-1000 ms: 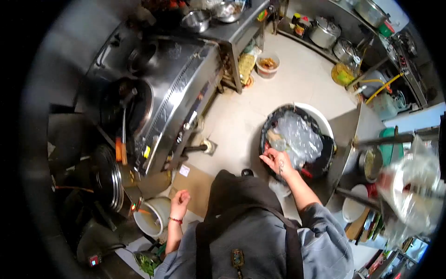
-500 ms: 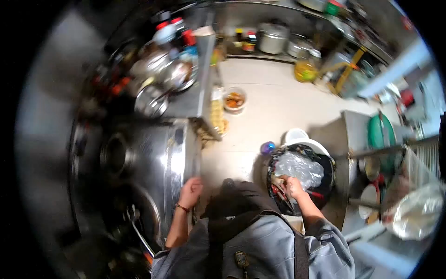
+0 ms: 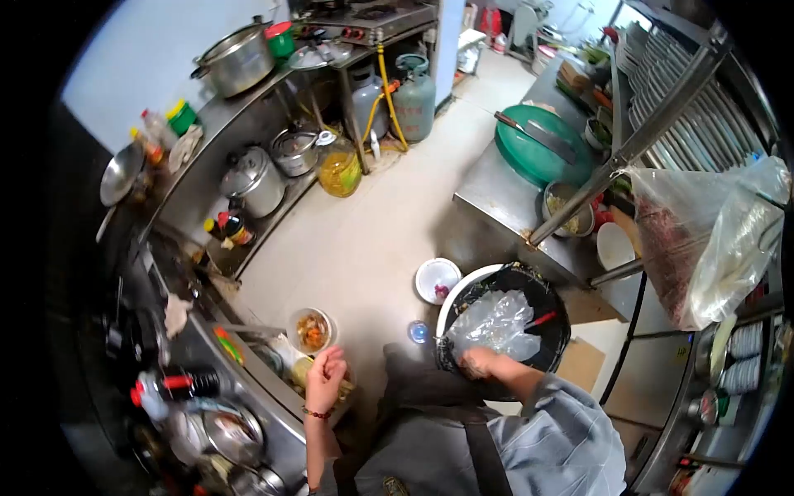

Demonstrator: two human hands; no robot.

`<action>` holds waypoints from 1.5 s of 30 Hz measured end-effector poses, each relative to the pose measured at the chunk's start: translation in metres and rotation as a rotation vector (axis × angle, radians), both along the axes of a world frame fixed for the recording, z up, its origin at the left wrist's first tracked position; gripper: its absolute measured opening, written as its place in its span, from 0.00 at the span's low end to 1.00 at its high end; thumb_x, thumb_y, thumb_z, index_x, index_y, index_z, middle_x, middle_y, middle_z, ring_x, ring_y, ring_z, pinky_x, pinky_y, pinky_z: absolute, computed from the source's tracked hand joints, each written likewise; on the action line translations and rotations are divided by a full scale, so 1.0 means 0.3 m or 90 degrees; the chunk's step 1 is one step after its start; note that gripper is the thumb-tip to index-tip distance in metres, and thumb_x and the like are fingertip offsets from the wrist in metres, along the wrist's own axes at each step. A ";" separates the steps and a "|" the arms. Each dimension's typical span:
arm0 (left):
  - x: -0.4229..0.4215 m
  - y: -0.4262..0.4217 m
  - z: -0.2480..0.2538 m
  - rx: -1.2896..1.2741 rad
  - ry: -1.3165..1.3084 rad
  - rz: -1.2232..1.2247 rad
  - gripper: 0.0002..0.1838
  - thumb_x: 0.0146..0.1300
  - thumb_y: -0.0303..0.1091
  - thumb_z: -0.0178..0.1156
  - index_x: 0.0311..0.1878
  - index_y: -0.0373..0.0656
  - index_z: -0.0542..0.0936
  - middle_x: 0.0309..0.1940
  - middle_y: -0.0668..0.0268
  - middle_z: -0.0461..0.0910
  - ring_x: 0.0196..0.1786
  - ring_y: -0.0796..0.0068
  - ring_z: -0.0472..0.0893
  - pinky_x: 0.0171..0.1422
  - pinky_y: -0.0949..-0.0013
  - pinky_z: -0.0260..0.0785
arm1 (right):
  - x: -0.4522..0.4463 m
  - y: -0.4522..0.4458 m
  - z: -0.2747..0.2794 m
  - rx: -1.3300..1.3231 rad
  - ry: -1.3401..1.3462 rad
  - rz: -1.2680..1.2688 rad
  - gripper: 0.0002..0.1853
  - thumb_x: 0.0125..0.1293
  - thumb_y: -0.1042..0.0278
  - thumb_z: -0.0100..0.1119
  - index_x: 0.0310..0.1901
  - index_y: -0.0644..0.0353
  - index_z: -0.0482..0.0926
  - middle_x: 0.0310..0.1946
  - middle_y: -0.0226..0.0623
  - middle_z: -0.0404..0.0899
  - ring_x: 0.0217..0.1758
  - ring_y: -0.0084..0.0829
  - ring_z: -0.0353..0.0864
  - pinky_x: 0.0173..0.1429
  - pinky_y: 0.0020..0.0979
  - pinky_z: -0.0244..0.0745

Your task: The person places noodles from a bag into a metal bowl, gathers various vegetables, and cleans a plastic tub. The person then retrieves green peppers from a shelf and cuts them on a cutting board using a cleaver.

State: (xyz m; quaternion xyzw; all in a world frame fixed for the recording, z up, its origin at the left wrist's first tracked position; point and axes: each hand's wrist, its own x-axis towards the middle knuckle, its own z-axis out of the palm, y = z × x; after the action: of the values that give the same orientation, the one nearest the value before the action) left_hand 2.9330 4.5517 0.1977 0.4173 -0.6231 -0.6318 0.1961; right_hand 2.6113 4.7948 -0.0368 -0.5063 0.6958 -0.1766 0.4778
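My right hand (image 3: 480,362) reaches down into the near left side of a white bin (image 3: 451,307) lined with a black bag (image 3: 552,337). It is beside a crumpled clear plastic bag (image 3: 496,322) in the bin. Its fingers are blurred and partly hidden, so what they hold, if anything, does not show. A red stick-like thing (image 3: 541,320) lies to the right of the clear bag. My left hand (image 3: 327,376), a beaded bracelet at its wrist, hangs with fingers curled and nothing visible in them. A bucket of orange-brown food scraps (image 3: 313,331) stands on the floor just beyond it.
A small white tub (image 3: 437,281) and a blue round object (image 3: 418,332) are on the floor. On the steel counter (image 3: 480,194) at right sits a green round board (image 3: 542,149) with a cleaver (image 3: 542,139). A clear bag of reddish contents (image 3: 666,248) hangs from the rack.
The view has swung to the right, showing more of the counter and rack. My right hand has gone lower at the bin's near edge. My left hand is away from the steel stove edge.
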 end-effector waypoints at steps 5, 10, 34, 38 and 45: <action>0.014 -0.328 -0.058 0.002 -0.056 -0.041 0.17 0.64 0.28 0.59 0.56 0.37 0.73 0.48 0.64 0.79 0.47 0.76 0.78 0.50 0.73 0.71 | 0.038 -0.516 0.417 -0.144 0.108 0.018 0.15 0.53 0.67 0.56 0.44 0.58 0.78 0.31 0.48 0.80 0.36 0.46 0.81 0.41 0.41 0.76; 0.074 -0.687 -0.224 -0.020 -0.145 -0.054 0.18 0.65 0.29 0.57 0.57 0.38 0.72 0.47 0.60 0.78 0.43 0.71 0.81 0.43 0.70 0.74 | -0.145 -0.699 0.406 -0.068 0.159 -0.019 0.15 0.56 0.66 0.57 0.46 0.60 0.78 0.35 0.49 0.81 0.40 0.49 0.80 0.45 0.43 0.75; -1.845 -1.844 -0.100 -0.154 -0.195 -0.739 0.20 0.60 0.33 0.62 0.55 0.39 0.73 0.48 0.58 0.78 0.48 0.68 0.80 0.50 0.66 0.73 | -0.644 -1.184 0.282 0.210 0.108 -0.291 0.10 0.51 0.62 0.55 0.32 0.54 0.83 0.33 0.44 0.83 0.34 0.45 0.82 0.41 0.40 0.77; -2.115 -1.872 -0.094 -0.146 -0.203 -0.815 0.20 0.62 0.32 0.60 0.57 0.39 0.72 0.50 0.57 0.77 0.51 0.65 0.79 0.52 0.64 0.73 | -1.000 -1.402 0.403 -0.060 0.169 -0.655 0.10 0.57 0.65 0.55 0.38 0.58 0.80 0.29 0.52 0.80 0.36 0.51 0.80 0.40 0.44 0.76; -2.696 -1.941 -0.082 -0.255 -0.227 -0.963 0.19 0.63 0.31 0.60 0.57 0.40 0.72 0.48 0.58 0.78 0.50 0.64 0.80 0.52 0.63 0.74 | -1.436 -1.482 0.644 -0.130 0.197 -0.872 0.13 0.57 0.70 0.56 0.45 0.58 0.78 0.32 0.46 0.81 0.35 0.48 0.81 0.42 0.41 0.76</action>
State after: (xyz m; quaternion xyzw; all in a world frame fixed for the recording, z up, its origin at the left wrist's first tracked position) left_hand 2.1241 3.9695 0.1733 -0.0669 -0.8606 -0.3932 -0.3166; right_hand 2.1805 4.3502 0.1565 -0.0165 0.8976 -0.4278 0.1049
